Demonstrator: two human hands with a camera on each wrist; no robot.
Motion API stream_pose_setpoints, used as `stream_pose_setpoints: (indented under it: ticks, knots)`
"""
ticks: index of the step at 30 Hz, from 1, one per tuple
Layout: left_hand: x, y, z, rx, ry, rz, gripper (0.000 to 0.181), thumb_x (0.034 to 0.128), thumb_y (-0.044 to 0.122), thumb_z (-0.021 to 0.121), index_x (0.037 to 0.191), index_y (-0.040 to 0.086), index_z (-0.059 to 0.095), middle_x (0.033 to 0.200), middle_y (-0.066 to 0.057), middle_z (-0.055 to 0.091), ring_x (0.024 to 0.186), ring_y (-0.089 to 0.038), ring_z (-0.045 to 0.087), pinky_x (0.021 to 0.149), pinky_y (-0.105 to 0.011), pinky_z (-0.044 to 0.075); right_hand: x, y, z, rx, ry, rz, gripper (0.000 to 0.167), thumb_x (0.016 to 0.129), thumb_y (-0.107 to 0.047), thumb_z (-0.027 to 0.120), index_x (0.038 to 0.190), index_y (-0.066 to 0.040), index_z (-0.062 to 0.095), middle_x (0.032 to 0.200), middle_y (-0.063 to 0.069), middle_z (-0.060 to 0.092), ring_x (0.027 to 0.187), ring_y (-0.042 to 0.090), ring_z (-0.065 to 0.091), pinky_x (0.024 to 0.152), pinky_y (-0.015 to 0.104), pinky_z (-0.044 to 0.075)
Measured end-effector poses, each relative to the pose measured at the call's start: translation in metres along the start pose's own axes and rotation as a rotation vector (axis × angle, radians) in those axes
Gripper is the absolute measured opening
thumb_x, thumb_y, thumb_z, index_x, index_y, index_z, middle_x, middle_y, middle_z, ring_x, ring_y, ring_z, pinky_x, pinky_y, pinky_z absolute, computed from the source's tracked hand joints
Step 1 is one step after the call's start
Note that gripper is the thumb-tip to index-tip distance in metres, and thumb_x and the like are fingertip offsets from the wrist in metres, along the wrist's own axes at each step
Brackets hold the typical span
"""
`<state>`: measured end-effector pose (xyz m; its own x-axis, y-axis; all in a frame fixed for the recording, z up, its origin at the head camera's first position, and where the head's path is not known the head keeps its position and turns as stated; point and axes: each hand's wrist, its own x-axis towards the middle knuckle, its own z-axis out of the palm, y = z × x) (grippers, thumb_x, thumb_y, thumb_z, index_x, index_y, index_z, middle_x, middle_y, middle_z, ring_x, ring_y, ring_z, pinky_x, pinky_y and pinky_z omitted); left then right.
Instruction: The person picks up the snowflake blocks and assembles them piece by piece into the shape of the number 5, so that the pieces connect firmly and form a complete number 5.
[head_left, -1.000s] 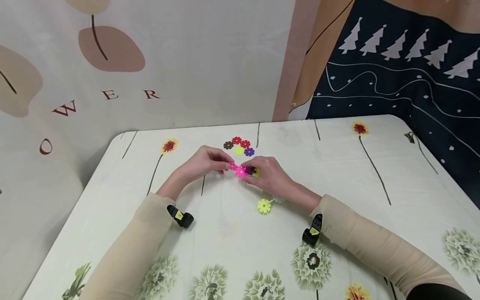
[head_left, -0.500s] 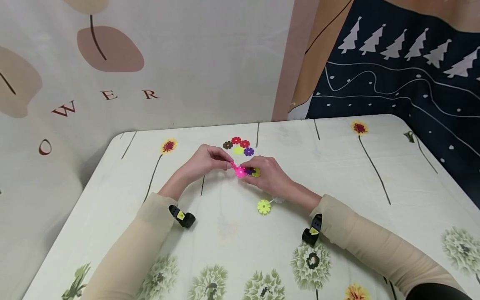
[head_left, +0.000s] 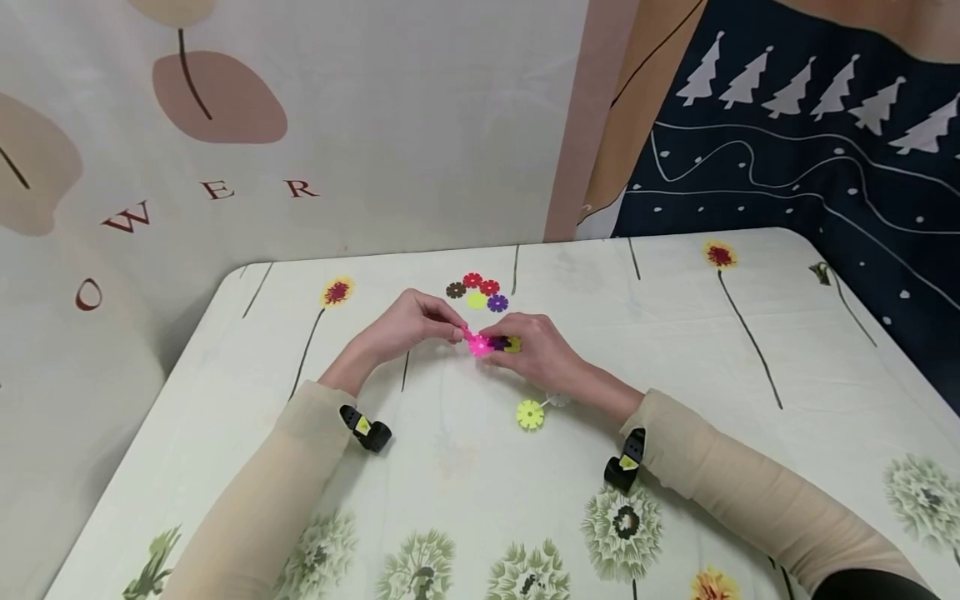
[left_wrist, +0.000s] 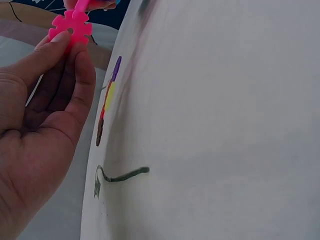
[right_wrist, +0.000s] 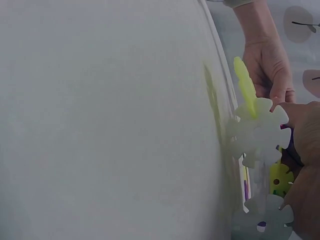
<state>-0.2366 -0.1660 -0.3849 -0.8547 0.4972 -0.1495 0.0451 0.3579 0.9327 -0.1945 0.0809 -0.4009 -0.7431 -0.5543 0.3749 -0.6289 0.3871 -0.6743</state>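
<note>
Between thumb and fingers, my left hand [head_left: 405, 327] pinches a pink notched disc [left_wrist: 67, 26]. In the left wrist view it meets a second pink piece [left_wrist: 81, 6], seen edge-on. My right hand [head_left: 538, 350] grips a bright pink disc [head_left: 480, 345] at its fingertips, with purple and yellow discs [head_left: 513, 344] partly hidden by its fingers. Below that hand are a yellow-green disc [head_left: 530, 415] and a white disc [head_left: 558, 400], linked. The right wrist view shows white discs [right_wrist: 260, 132] close to the right hand [right_wrist: 306, 150], with a yellow-green one [right_wrist: 245, 82] slotted in edge-on.
Beyond the hands, brown [head_left: 456, 290], red [head_left: 472, 281], yellow [head_left: 477, 300] and purple [head_left: 497, 303] discs lie in a group on the flower-printed tablecloth [head_left: 450, 492]. Hanging printed cloths stand behind the table's far edge.
The pink disc at my left fingertips has turned more edge-on, and the left wrist has shifted very slightly right. My right hand has stayed nearly still.
</note>
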Motion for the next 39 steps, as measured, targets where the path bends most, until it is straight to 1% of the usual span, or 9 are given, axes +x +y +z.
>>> stream_pose_setpoints:
  ticks: [5,11,14,19,27,34,39]
  knots:
    - [0.0007,0.0018,-0.0001,0.012,-0.019,0.002,0.012,0.0913,0.002,0.076,0.102,-0.001,0.079,0.097,-0.012,0.076,0.091,-0.030,0.071,0.090,-0.039,0.056,0.0008,0.0002,-0.0005,-0.004,-0.012,-0.015,0.032,0.082,-0.006,0.087,0.111,0.003,0.077,0.102,0.009,0.077,0.092,0.020,0.071,0.080,0.031,0.057]
    - [-0.0016,0.0012,0.0003,0.014,-0.012,-0.007,0.012,0.0917,0.002,0.076,0.104,0.001,0.079,0.098,-0.012,0.076,0.091,-0.028,0.072,0.089,-0.035,0.057,0.0002,-0.0001,-0.0008,-0.010,-0.015,-0.019,0.031,0.083,-0.006,0.086,0.111,0.003,0.077,0.102,0.010,0.077,0.093,0.021,0.071,0.081,0.031,0.057]
    - [-0.0038,-0.0008,0.0004,-0.006,-0.002,-0.010,0.013,0.0922,0.002,0.076,0.105,0.000,0.078,0.100,-0.013,0.076,0.091,-0.028,0.073,0.089,-0.035,0.058,-0.0001,-0.0004,-0.0012,-0.022,-0.018,-0.014,0.032,0.083,-0.007,0.086,0.112,0.003,0.077,0.103,0.009,0.077,0.094,0.020,0.071,0.082,0.032,0.057]
    - [-0.0058,-0.0023,0.0001,-0.053,0.004,-0.003,0.015,0.0922,0.001,0.076,0.106,-0.004,0.076,0.101,-0.016,0.075,0.091,-0.029,0.073,0.088,-0.037,0.059,-0.0002,-0.0012,-0.0020,-0.029,-0.025,-0.008,0.033,0.083,-0.009,0.087,0.113,0.002,0.076,0.105,0.009,0.077,0.096,0.020,0.071,0.085,0.033,0.057]
    - [-0.0047,-0.0016,0.0005,-0.066,-0.002,0.006,0.014,0.0921,0.002,0.076,0.105,-0.004,0.076,0.101,-0.017,0.075,0.090,-0.029,0.073,0.087,-0.037,0.060,-0.0001,-0.0016,-0.0028,-0.025,-0.027,0.012,0.034,0.083,-0.010,0.087,0.113,0.002,0.077,0.105,0.008,0.077,0.095,0.020,0.071,0.084,0.033,0.057]
    - [-0.0037,-0.0020,0.0025,-0.059,0.001,0.003,0.014,0.0923,0.002,0.076,0.105,-0.002,0.076,0.100,-0.016,0.075,0.089,-0.029,0.073,0.087,-0.035,0.060,0.0017,-0.0035,-0.0018,-0.041,-0.026,0.066,0.039,0.079,-0.020,0.091,0.112,-0.003,0.078,0.102,0.003,0.076,0.090,0.015,0.068,0.081,0.031,0.054]
    - [-0.0031,-0.0021,0.0041,-0.051,0.000,-0.001,0.014,0.0919,0.003,0.077,0.105,-0.001,0.077,0.099,-0.016,0.075,0.090,-0.029,0.073,0.087,-0.035,0.059,0.0022,-0.0045,0.0002,-0.083,-0.012,0.078,0.041,0.077,-0.024,0.093,0.110,-0.004,0.078,0.099,0.002,0.076,0.087,0.014,0.066,0.079,0.031,0.053]
